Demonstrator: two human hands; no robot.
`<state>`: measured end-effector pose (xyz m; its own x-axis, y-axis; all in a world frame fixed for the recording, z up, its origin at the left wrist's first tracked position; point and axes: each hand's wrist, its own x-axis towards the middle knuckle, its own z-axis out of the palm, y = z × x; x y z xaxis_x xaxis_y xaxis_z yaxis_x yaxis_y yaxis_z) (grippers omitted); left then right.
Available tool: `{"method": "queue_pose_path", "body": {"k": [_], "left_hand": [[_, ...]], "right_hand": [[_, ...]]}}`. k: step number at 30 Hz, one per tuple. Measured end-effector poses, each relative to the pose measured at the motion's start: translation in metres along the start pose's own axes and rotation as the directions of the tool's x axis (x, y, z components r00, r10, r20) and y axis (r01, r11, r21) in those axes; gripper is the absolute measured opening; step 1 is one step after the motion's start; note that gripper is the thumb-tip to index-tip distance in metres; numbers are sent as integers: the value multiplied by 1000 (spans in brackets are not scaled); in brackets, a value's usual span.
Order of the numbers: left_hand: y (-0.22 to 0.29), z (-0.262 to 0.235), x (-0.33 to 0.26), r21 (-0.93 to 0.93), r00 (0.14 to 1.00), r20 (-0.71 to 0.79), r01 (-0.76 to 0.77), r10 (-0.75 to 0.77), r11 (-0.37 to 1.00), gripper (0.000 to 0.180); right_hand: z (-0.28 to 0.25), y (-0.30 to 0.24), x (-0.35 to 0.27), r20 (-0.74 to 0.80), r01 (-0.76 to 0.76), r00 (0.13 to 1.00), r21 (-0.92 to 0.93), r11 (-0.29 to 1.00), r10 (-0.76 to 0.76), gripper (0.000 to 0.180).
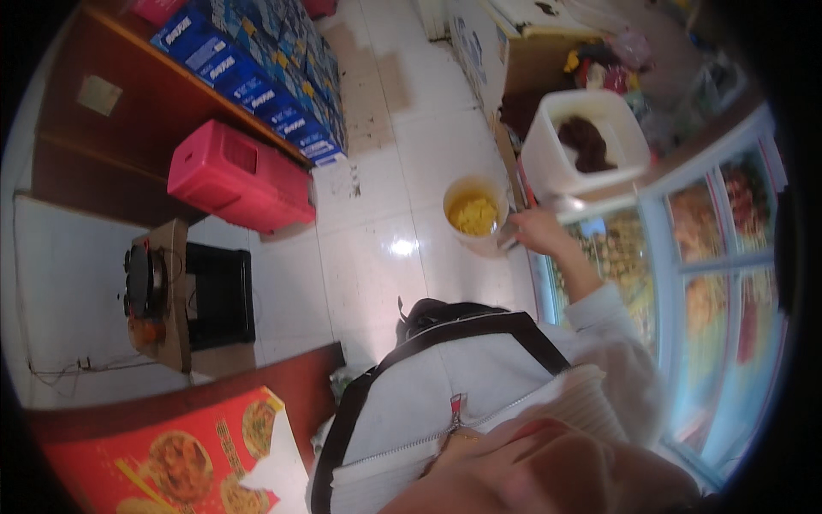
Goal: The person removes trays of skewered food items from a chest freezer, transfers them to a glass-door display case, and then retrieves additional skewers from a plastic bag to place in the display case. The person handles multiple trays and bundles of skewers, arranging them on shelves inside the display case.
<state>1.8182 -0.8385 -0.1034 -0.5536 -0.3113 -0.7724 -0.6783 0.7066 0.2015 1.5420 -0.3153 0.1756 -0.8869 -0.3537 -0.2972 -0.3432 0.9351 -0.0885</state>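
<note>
My right hand [538, 233] reaches forward from a white sleeve and grips the side of a pale plastic cup [473, 214] filled with yellow kernels. The cup hangs over the tiled floor, right beside the edge of a glass-topped chest freezer [685, 265]. Just beyond the hand, a white square tub [548, 158] holding a dark brown lump sits on the freezer's top. My left hand is out of view. My white zipped jacket with black straps [462, 377] fills the lower middle.
Through the freezer's sliding glass I see packs of frozen food. On the left are a red plastic crate [240, 176], stacked blue cartons [274, 77], a black box [220, 294], a small burner on a cardboard box [147, 287], and a red printed carton [184, 454].
</note>
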Motion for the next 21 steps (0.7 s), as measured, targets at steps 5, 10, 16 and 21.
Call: {"method": "queue_pose_path", "body": {"k": [5,10,16,21], "left_hand": [[23,-25,89,-133,992,56,117,-110,984,28],[133,-138,217,-205,999,-5,30,-32,978,26],[309,-357,384,-573,941,-330,-260,72,777,23],[501,-495,488,-688,879,-439,-461,185,560,21]], "right_hand": [[-33,-54,180,-84,373,927,99,923,-365,32],[-54,-32,310,-144,249,965,225,942,-220,33],[-89,48,396,-168,92,985,345,934,-35,32],[-113,146,444,-147,-231,943,359,904,300,33]]}}
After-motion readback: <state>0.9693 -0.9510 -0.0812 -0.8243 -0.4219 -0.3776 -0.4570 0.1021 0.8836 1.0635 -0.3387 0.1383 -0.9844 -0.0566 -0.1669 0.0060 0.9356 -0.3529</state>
